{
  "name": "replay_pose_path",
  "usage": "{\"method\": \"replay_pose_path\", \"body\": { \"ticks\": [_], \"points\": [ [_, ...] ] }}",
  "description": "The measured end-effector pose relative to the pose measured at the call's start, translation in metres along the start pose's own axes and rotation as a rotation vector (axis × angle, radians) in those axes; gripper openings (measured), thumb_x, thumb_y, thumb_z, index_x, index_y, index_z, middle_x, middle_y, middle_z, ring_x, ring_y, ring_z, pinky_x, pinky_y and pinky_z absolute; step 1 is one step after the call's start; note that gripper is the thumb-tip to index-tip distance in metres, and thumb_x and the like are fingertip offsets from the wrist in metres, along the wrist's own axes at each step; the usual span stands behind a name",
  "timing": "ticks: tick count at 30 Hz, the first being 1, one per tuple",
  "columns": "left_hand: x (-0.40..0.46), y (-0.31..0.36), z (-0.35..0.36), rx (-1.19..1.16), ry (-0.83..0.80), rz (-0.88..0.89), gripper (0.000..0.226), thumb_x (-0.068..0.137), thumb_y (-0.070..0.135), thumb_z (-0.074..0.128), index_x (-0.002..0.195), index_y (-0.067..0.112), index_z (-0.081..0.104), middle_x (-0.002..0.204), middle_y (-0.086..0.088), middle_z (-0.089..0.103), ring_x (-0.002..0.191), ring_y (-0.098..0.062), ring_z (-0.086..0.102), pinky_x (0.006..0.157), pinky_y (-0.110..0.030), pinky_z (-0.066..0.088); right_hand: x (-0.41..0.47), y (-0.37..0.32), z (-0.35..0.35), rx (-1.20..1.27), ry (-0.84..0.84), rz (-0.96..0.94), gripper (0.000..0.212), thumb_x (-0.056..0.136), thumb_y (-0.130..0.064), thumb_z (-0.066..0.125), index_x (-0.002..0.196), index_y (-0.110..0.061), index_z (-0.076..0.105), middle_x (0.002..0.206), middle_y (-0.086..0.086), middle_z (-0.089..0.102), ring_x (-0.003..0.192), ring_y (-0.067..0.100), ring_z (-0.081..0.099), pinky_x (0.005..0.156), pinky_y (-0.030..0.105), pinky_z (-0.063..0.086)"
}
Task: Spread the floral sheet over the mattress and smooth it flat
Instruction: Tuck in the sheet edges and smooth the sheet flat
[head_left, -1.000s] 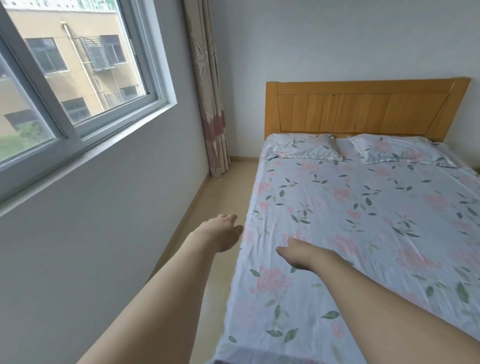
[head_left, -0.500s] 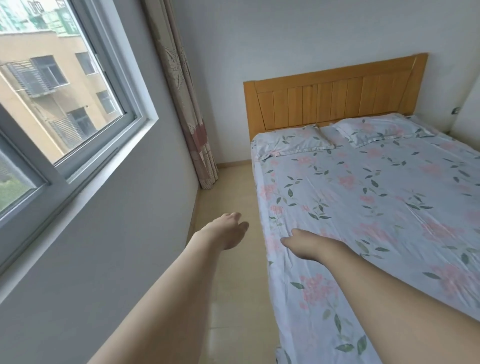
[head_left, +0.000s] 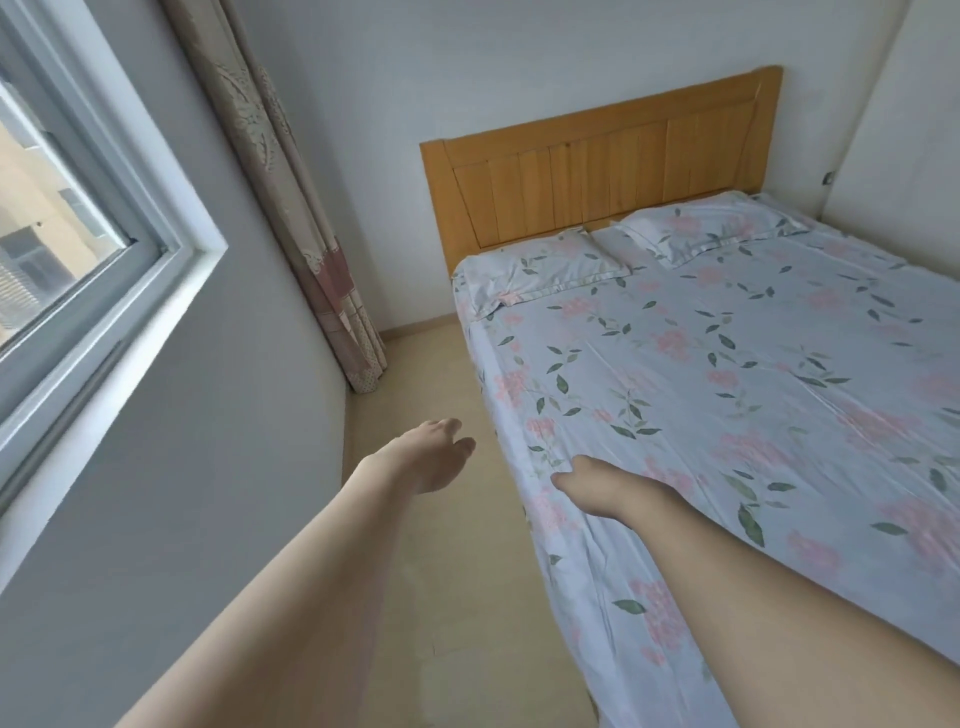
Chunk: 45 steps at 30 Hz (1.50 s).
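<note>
1. The sheet (head_left: 727, 395) covers the bed, lying mostly flat with faint creases; two pillows (head_left: 540, 273) sit by the headboard (head_left: 597, 166).
2. The right hand (head_left: 608, 491) rests on the sheet's left edge; whether its grip pinches cloth cannot be told.
3. The left hand (head_left: 426, 460) hovers above the floor (head_left: 457, 597), fingers loosely spread, holding nothing.

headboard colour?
Honey-yellow wood with vertical slats; the headboard shows best in the head view, the only one.

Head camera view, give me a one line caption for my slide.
Right hand rests on the floral sheet near the bed's edge; left hand hovers open over the floor.
</note>
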<state>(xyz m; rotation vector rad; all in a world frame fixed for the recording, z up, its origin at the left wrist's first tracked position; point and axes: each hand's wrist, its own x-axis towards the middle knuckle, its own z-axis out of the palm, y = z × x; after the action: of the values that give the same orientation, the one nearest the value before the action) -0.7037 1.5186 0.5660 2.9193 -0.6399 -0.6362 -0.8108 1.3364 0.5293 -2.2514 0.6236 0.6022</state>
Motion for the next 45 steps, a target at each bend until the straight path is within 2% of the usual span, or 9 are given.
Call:
{"method": "replay_pose_path", "body": {
  "ticks": [3, 8, 11, 16, 21, 26, 31, 39, 45],
  "points": [
    [0.051, -0.020, -0.009, 0.018, -0.029, 0.062, 0.052, 0.101, 0.044, 0.029, 0.149, 0.022, 0.029, 0.155, -0.001, 0.028, 0.141, -0.023, 0.028, 0.112, -0.039, 0.027, 0.041, -0.015, 0.009, 0.040, 0.026, 0.077, 0.047, 0.098, -0.037, 0.032, 0.134, -0.008, 0.039, 0.088, -0.003, 0.045, 0.073, 0.014, 0.045, 0.061, 0.027, 0.031],
    [0.132, -0.031, -0.031, 0.097, -0.092, 0.161, 0.053, 0.101, 0.043, 0.026, 0.149, 0.022, 0.028, 0.154, -0.002, 0.029, 0.140, -0.024, 0.030, 0.111, -0.040, 0.027, 0.082, -0.043, -0.003, 0.111, 0.074, 0.168, 0.053, 0.098, -0.038, 0.032, 0.143, -0.011, 0.031, 0.140, 0.008, 0.044, 0.118, 0.023, 0.050, 0.099, 0.034, 0.040],
    [0.175, -0.012, -0.041, 0.105, -0.119, 0.238, 0.053, 0.099, 0.043, 0.025, 0.147, 0.022, 0.030, 0.152, -0.004, 0.032, 0.136, -0.028, 0.035, 0.109, -0.043, 0.030, 0.109, -0.042, -0.023, 0.141, 0.121, 0.176, 0.042, 0.097, -0.036, 0.031, 0.133, -0.014, 0.037, 0.136, 0.009, 0.041, 0.104, 0.021, 0.046, 0.095, 0.034, 0.038],
    [0.235, 0.037, -0.044, 0.121, -0.177, 0.396, 0.054, 0.100, 0.040, 0.026, 0.150, 0.020, 0.025, 0.156, -0.004, 0.025, 0.140, -0.026, 0.030, 0.112, -0.043, 0.025, 0.152, -0.020, -0.064, 0.217, 0.184, 0.302, 0.058, 0.101, -0.036, 0.031, 0.151, -0.010, 0.017, 0.155, 0.008, 0.026, 0.138, 0.026, 0.032, 0.105, 0.034, 0.029],
    [0.312, 0.075, -0.064, 0.192, -0.210, 0.428, 0.053, 0.100, 0.041, 0.027, 0.150, 0.023, 0.026, 0.155, -0.005, 0.027, 0.139, -0.025, 0.031, 0.113, -0.042, 0.025, 0.203, 0.002, -0.107, 0.295, 0.208, 0.343, 0.056, 0.102, -0.034, 0.031, 0.150, -0.008, 0.021, 0.150, 0.011, 0.034, 0.132, 0.026, 0.040, 0.102, 0.034, 0.033],
    [0.400, 0.140, -0.119, 0.311, -0.109, 0.487, 0.051, 0.101, 0.041, 0.028, 0.146, 0.018, 0.032, 0.153, -0.009, 0.032, 0.136, -0.029, 0.036, 0.111, -0.044, 0.028, 0.250, 0.032, -0.165, 0.367, 0.332, 0.353, 0.051, 0.100, -0.030, 0.035, 0.144, -0.006, 0.031, 0.140, 0.014, 0.044, 0.109, 0.027, 0.055, 0.077, 0.031, 0.037],
    [0.483, 0.234, -0.134, 0.360, -0.077, 0.630, 0.051, 0.101, 0.040, 0.027, 0.148, 0.020, 0.031, 0.154, -0.007, 0.029, 0.138, -0.029, 0.033, 0.113, -0.043, 0.024, 0.292, 0.087, -0.221, 0.388, 0.424, 0.446, 0.054, 0.102, -0.032, 0.033, 0.149, -0.008, 0.023, 0.152, 0.013, 0.030, 0.122, 0.028, 0.049, 0.096, 0.036, 0.043],
    [0.659, 0.410, 0.031, 0.488, -0.057, 0.858, 0.050, 0.098, 0.042, 0.027, 0.142, 0.018, 0.036, 0.148, -0.006, 0.036, 0.130, -0.029, 0.039, 0.110, -0.049, 0.026, 0.423, 0.269, -0.236, 0.356, 0.623, 0.713, 0.046, 0.099, -0.027, 0.038, 0.141, -0.008, 0.037, 0.144, 0.009, 0.041, 0.126, 0.026, 0.046, 0.104, 0.036, 0.038],
    [0.710, 0.489, 0.230, 0.460, -0.101, 1.043, 0.057, 0.100, 0.044, 0.025, 0.152, 0.025, 0.013, 0.161, 0.002, 0.006, 0.146, -0.025, 0.008, 0.117, -0.055, 0.005, 0.500, 0.417, -0.173, 0.146, 0.755, 0.840, 0.053, 0.102, -0.030, 0.034, 0.150, -0.013, 0.022, 0.157, 0.004, 0.024, 0.145, 0.020, 0.020, 0.119, 0.038, 0.017]
  ]
}}
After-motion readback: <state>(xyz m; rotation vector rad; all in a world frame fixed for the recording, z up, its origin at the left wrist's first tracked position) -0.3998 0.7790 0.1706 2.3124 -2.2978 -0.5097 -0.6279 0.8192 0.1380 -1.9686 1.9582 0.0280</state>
